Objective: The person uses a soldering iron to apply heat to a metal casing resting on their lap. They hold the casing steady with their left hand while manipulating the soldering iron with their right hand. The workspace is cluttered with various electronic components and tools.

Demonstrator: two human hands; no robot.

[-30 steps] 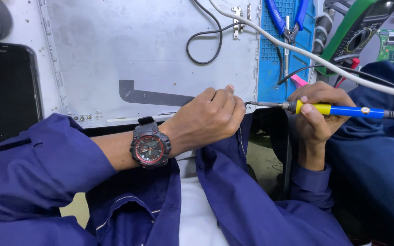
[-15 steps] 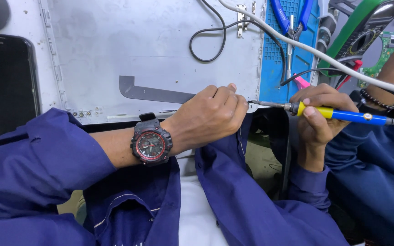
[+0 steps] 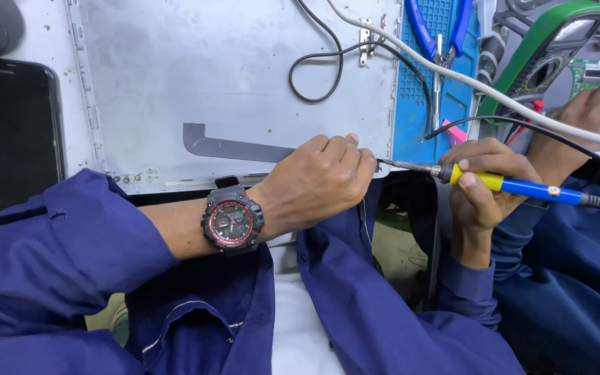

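- Gripping soldering iron (image 3: 505,184), right hand (image 3: 484,184); tip at near edge of grey panel (image 3: 237,90).
- Left hand (image 3: 317,180) curled narrow at the tip, contents hidden.

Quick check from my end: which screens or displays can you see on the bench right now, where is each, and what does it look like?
Phone: far left, lying flat, black rectangle, screen dark.
Multimeter: top right, tilted, green casing round a grey body, pale display at its upper end.
Watch: on the left wrist, round black case, red-trimmed dial.
No packages, labels or signs show.
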